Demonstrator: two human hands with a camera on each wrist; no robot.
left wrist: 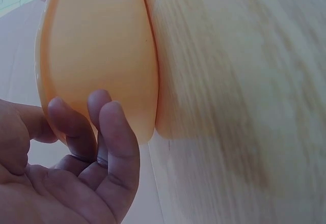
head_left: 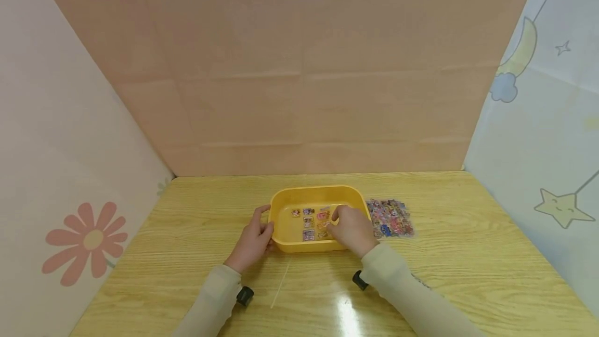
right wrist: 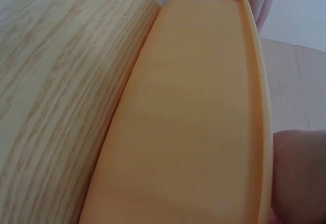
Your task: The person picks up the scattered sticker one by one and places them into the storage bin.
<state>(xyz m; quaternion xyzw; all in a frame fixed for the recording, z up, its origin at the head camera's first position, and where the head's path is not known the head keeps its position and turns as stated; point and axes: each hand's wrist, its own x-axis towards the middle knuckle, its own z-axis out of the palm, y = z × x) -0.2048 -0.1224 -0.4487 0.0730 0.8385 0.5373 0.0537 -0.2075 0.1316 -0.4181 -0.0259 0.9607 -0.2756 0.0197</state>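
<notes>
A shallow yellow tray [head_left: 286,229] sits on the table, with several small coloured sticker-like pieces [head_left: 308,221] laid in rough columns on its floor. My left hand [head_left: 252,241] grips the tray's left end; in the left wrist view the thumb meets the rim and the curled fingers [left wrist: 118,132] are at the outer wall. Over the tray's right part, my right hand [head_left: 352,229] reaches down with fingertips by the right column of pieces. Whether it pinches one is hidden. In the right wrist view, the tray wall [right wrist: 188,107] covers its fingers.
Against the tray's right side lies a clear packet [head_left: 393,218] of many colourful small pieces. A thin pale strip or line [head_left: 280,285] shows on the wooden table [head_left: 210,196] in front. Black wrist devices [head_left: 245,296] hang below both sleeves. Hanging sheets [head_left: 299,92] enclose the table.
</notes>
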